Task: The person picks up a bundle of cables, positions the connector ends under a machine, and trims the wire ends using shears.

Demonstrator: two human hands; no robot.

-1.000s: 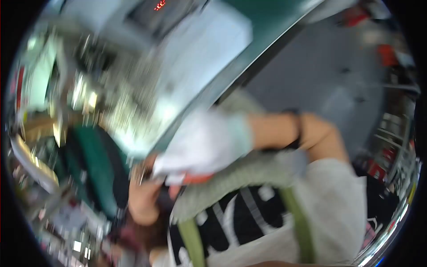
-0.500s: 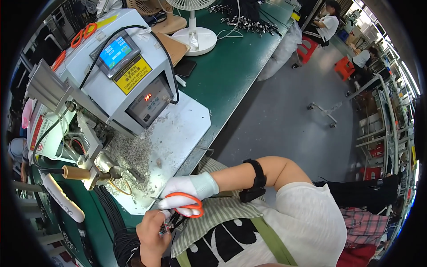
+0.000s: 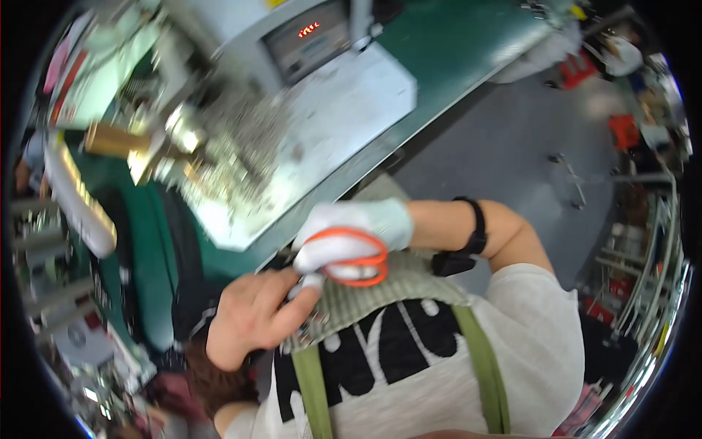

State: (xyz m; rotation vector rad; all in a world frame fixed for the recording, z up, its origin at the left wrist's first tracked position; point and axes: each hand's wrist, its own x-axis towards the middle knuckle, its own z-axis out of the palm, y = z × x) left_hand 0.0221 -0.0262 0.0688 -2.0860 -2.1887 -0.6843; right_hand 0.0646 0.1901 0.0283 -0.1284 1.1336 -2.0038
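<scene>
My gloved right hand is closed around a pair of scissors by its orange handles, in front of my striped apron. The blades are hard to make out. Fingertips of that white glove meet my bare left hand, which pinches small shiny metal-ended pieces between thumb and fingers. Blur hides much of these pieces; in the earlier frame they look like the ends of black cables. Both hands are over my lap, just off the table's near edge.
A machine with a lit red readout stands on a white plate strewn with small grey scraps. A white lamp and black cables lie leftward on the green table. Red stools stand far right.
My view has swung down and leftward, so the machine sits higher in the picture. Both hands remain together; the left hand now shows its back more. The scissors stay in the right hand.
</scene>
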